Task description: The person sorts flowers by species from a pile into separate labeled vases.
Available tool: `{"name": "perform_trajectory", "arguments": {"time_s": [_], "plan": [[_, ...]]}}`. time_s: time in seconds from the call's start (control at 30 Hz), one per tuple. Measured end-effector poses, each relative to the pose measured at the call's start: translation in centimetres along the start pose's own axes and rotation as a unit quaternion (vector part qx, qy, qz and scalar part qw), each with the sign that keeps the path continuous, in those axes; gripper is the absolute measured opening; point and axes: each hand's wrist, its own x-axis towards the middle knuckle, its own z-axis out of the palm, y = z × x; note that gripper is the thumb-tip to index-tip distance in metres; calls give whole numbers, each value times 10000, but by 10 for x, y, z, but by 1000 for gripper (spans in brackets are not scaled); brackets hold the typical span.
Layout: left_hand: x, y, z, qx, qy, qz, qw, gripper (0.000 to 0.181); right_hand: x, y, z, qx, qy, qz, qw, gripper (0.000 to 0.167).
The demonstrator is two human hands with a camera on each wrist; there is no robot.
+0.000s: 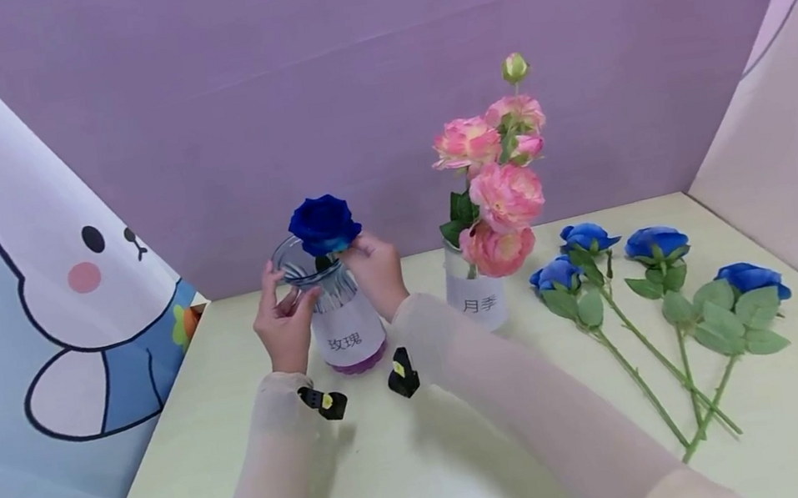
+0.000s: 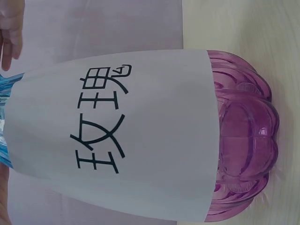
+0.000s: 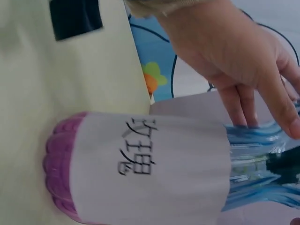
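A vase [image 1: 349, 331] with a blue glass neck, a white label and a purple base stands upright on the table. My left hand [image 1: 285, 319] holds its neck just under the rim, thumb in front; the right wrist view shows those fingers on the blue glass. A blue rose [image 1: 323, 223] rises from the vase mouth, its stem inside the neck. At the right of the rim, my right hand [image 1: 377, 273] pinches the rose below its bloom; the petals partly hide the fingertips. In the left wrist view the label [image 2: 108, 131] fills the middle.
Right of the vase stands a second labelled vase [image 1: 476, 293] with pink flowers [image 1: 505, 193]. Several blue roses [image 1: 659, 244] with green stems lie on the table's right side. A purple backdrop [image 1: 346, 79] rises behind, and a cartoon-printed cloth [image 1: 79, 350] hangs at the left.
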Motion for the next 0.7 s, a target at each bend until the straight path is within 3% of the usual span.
{"name": "perform_trajectory", "arguments": {"time_s": [0.17, 0.3, 0.5, 0.7], "plan": [[-2, 0, -10, 29, 232, -50, 9997, 42, -19, 13, 12, 442, -33, 426, 9981, 35], [-5, 1, -13, 29, 301, -127, 9995, 41, -36, 26, 9, 101, -574, 671, 9960, 45], [-3, 0, -3, -2, 66, -216, 9997, 45, -55, 43, -28, -780, -1474, 808, 9827, 56], [-3, 0, -1, 172, 39, -140, 9997, 45, -66, 62, -83, -1100, -1752, 227, 9781, 36]]}}
